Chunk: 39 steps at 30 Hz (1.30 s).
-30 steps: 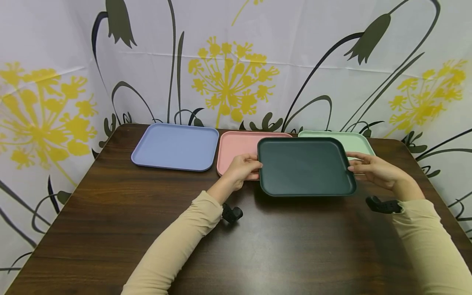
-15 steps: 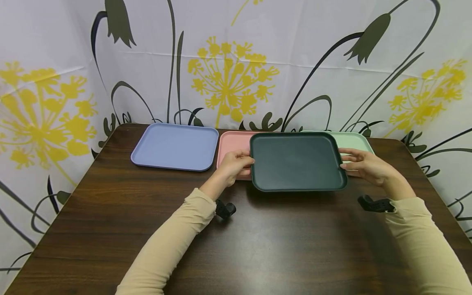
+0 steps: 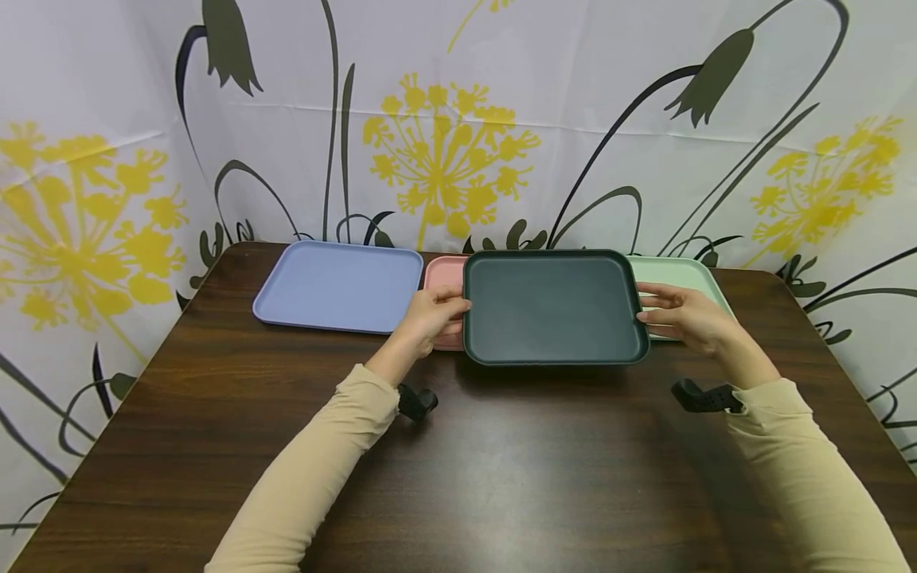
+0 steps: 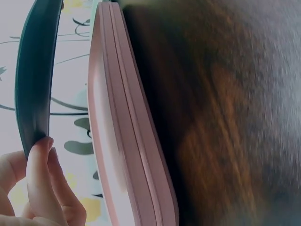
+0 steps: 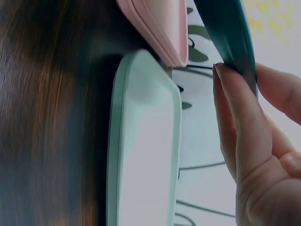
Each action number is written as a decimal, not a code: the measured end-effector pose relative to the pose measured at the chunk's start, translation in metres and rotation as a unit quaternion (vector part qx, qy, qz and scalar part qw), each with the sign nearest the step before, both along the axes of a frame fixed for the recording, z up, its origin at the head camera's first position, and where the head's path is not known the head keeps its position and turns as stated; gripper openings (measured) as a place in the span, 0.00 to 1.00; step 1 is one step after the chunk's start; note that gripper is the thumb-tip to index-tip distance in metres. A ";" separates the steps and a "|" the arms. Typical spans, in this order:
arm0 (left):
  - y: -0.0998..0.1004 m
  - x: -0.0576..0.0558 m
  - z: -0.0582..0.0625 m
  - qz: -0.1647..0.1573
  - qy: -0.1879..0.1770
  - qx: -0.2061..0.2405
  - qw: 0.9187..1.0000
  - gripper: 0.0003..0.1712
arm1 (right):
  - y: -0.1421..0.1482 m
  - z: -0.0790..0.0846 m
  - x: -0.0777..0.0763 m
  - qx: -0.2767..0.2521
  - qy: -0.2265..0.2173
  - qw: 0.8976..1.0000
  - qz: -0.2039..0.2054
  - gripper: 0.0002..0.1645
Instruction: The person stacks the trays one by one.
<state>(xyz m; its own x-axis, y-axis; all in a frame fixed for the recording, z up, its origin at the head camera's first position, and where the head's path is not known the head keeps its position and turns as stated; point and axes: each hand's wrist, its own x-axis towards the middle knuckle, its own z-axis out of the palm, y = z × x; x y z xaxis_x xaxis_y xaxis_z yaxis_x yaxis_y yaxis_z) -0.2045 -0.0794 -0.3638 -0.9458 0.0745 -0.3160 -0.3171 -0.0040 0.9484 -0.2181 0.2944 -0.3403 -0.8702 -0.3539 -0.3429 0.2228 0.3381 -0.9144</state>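
A dark green rectangular tray is held up by its two short ends, above the table. My left hand pinches its left end, thumb on the top side and fingers beneath. At the other end my right hand pinches the rim the same way. Under the raised tray lies pink traywork, which looks like two pink trays stacked, with a gap of air below the dark one. A mint green tray lies to the right, partly covered in the head view by the dark tray and right hand.
A blue tray lies at the back left of the brown wooden table. Behind the table's back edge hangs a white flowered cloth. Each wrist wears a black camera strap.
Both hands have carried the dark green tray leftward and slightly toward the back. More of the mint green tray now shows, and less of the pink one.
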 end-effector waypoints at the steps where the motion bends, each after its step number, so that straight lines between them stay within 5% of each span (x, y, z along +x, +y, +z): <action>1: -0.002 0.000 0.000 0.001 0.001 -0.003 1.000 0.23 | -0.002 0.001 0.000 0.001 -0.001 1.000 0.000 0.43; 23: -0.023 -0.008 0.006 0.041 0.013 -0.067 0.997 0.23 | -0.041 -0.005 -0.004 -0.007 0.005 0.999 -0.046 0.41; 39: -0.027 -0.013 0.002 0.119 0.035 -0.069 0.990 0.21 | -0.061 -0.014 -0.011 -0.022 0.005 0.995 -0.093 0.37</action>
<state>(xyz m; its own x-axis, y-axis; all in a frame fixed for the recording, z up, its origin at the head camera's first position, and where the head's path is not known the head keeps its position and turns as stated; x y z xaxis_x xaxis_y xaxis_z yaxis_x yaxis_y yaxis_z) -0.2174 -0.1069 -0.3618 -0.9515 -0.1925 -0.2398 -0.2553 0.0598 0.9650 -0.2288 0.2333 -0.3540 -0.9254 -0.2015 -0.3209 0.2677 0.2515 -0.9301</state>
